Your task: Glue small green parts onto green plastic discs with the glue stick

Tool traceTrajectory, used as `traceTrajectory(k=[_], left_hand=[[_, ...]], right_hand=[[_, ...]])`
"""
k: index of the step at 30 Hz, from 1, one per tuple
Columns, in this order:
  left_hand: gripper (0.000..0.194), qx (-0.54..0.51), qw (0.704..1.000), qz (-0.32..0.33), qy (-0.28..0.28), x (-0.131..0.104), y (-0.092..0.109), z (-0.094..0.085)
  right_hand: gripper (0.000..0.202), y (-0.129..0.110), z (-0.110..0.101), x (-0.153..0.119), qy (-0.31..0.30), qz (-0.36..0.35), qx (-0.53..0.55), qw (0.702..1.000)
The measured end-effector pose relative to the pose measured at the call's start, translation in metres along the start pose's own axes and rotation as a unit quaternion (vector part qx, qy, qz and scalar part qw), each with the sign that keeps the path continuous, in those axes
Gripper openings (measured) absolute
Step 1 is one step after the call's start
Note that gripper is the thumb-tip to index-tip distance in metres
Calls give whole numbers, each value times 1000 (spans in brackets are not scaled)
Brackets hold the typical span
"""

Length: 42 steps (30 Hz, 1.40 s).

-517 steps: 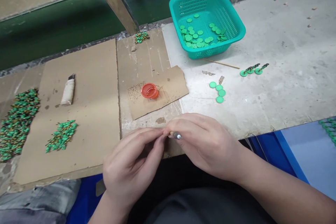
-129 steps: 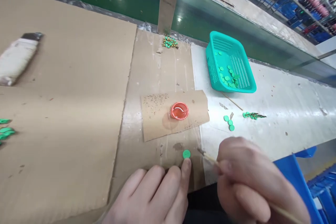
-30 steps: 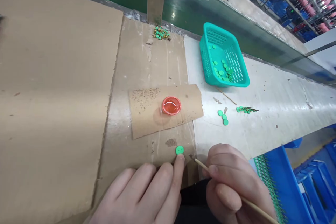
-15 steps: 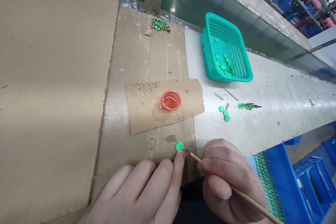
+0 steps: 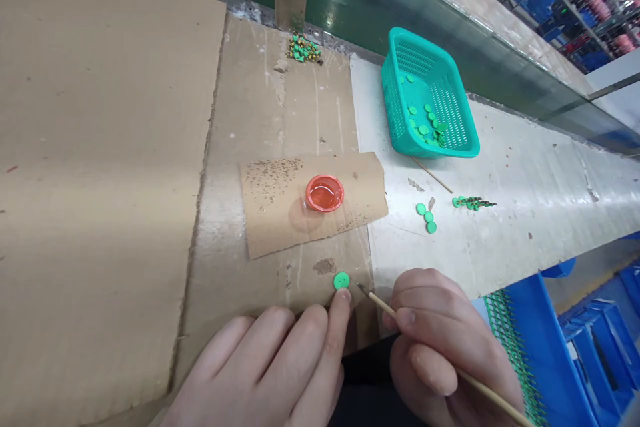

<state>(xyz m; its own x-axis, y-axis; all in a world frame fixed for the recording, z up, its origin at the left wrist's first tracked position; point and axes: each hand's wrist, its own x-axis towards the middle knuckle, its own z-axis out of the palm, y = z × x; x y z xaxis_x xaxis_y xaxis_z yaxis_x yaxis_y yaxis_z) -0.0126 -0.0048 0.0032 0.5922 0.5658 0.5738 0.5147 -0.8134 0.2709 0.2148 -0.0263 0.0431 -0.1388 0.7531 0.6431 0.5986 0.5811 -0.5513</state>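
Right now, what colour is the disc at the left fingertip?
Green; the disc shows best in the head view.

The brush [image 5: 383, 305] has drawn slightly back from the green disc [image 5: 341, 280].

Bright green button [image 5: 341, 281], pale-wood brush [image 5: 383, 305] with dark tip, red cup [image 5: 325, 193], teal basket [image 5: 394, 107]

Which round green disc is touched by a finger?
The single round green disc at the fingertip of the left hand; the other discs lie farther away.
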Motion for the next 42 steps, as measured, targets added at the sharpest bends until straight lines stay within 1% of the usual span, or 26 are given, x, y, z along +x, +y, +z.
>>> traceTrajectory(k=[2, 3, 4, 6, 8, 10, 12, 16, 19, 21, 23, 25, 26, 27, 29, 31, 34, 35, 37, 40, 42], left_hand=[[37, -6, 1000, -2, -8, 2, 0, 0], [37, -7, 1000, -9, -11, 3, 0, 0], [36, -8, 1000, -17, -12, 4, 0, 0], [35, -12, 999, -33, -8, 4, 1, -1], [33, -22, 999, -38, -11, 5, 1, -4], [31, -36, 998, -33, -27, 7, -1, -8], [30, -47, 998, -28, -41, 10, -2, -13], [28, -54, 996, -30, -62, 18, -5, -19], [30, -51, 996, -35, -64, 23, -5, -24], [32, -81, 994, -57, -56, 23, -3, -29], [32, -134, 984, -111, -40, 18, -1, -35], [26, -183, 961, -207, -14, 9, 0, -40], [23, -207, 941, -267, -1, 4, 1, -42], [22, -235, 915, -329, 13, 0, 1, -44], [31, -296, 851, -431, 41, -2, -1, -46], [41, -361, 794, -487, 54, 2, -4, -47], [47, -435, 735, -518, 47, 18, -6, -47], [48, -453, 720, -524, 46, 23, -6, -47], [49, -476, 698, -532, 50, 32, -4, -48], [50, -503, 681, -529, 55, 39, -1, -47], [48, -513, 682, -519, 51, 40, 2, -45]], right_hand=[[19, 1, 2, -5, 55, 19, 4, 998], [21, 2, 2, -6, 67, 37, 8, 997], [24, 3, 1, -7, 66, 59, 13, 996], [32, 6, -4, -6, 37, 95, 22, 995], [38, 10, -10, -1, -30, 113, 34, 993], [40, 15, -12, 6, -103, 101, 47, 988], [38, 20, -12, 12, -145, 75, 59, 985], [33, 26, -6, 18, -188, 62, 65, 978], [29, 29, -3, 19, -201, 57, 64, 976], [26, 30, -3, 17, -196, 57, 57, 977], [24, 29, -2, 13, -181, 64, 49, 980], [23, 27, -2, 9, -160, 72, 40, 984], [22, 26, -1, 6, -149, 73, 34, 986], [21, 24, 0, 4, -139, 72, 28, 987], [19, 22, 1, 0, -122, 66, 18, 990], [22, 20, -1, -3, -100, 63, 29, 993], [48, 19, -11, -7, -82, 57, 58, 993], [57, 19, -16, -8, -81, 52, 62, 993], [65, 20, -27, -9, -81, 45, 62, 994], [61, 21, -39, -10, -70, 66, 63, 993], [51, 18, -41, -9, -56, 93, 80, 991]])
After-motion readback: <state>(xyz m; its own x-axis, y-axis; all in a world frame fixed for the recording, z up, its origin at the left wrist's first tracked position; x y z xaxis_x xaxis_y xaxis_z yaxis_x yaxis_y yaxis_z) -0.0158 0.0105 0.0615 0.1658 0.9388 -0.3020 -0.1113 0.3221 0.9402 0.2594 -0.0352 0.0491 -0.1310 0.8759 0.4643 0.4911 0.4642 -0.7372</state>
